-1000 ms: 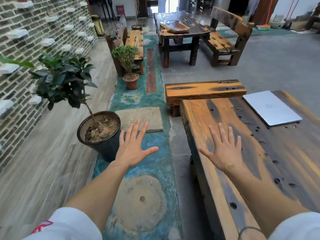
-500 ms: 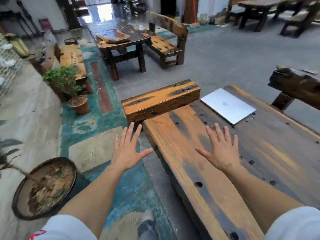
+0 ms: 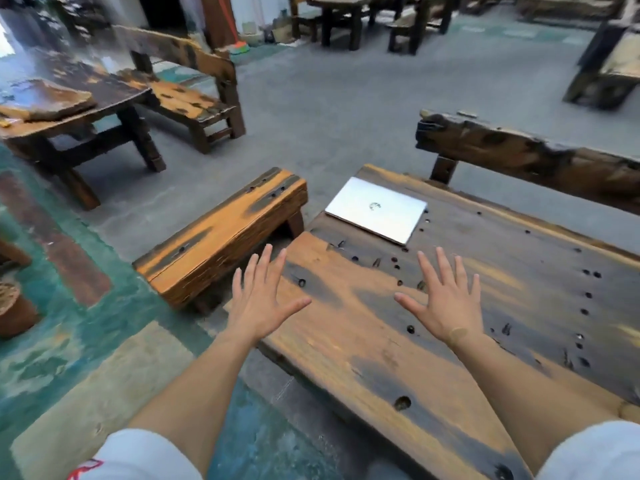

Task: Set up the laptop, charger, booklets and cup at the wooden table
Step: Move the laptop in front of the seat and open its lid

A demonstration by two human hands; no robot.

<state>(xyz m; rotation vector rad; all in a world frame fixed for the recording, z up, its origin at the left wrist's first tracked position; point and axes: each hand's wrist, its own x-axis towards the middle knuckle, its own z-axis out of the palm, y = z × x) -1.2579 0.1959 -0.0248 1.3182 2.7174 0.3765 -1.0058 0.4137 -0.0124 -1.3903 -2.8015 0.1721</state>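
Note:
A closed silver laptop [image 3: 377, 209] lies flat near the far left corner of the worn wooden table [image 3: 346, 341]. My left hand [image 3: 261, 299] hovers with fingers spread over the table's left edge, holding nothing. My right hand [image 3: 445, 299] is held out above the tabletop, fingers apart and empty, a short way in front of the laptop. No charger, booklets or cup show in this view.
A low orange wooden bench [image 3: 221, 237] stands off the table's far left end. A dark bench backrest [image 3: 526, 157] runs along the table's right side. Another table [image 3: 72, 102] and bench [image 3: 194, 98] stand further left; more furniture sits at the back. A clay pot [image 3: 14, 310] is at the left.
The view has swung to the right: the potted plants and brick wall have left the frame, and the table and laptop now sit more centrally. Both hands stay spread and empty.

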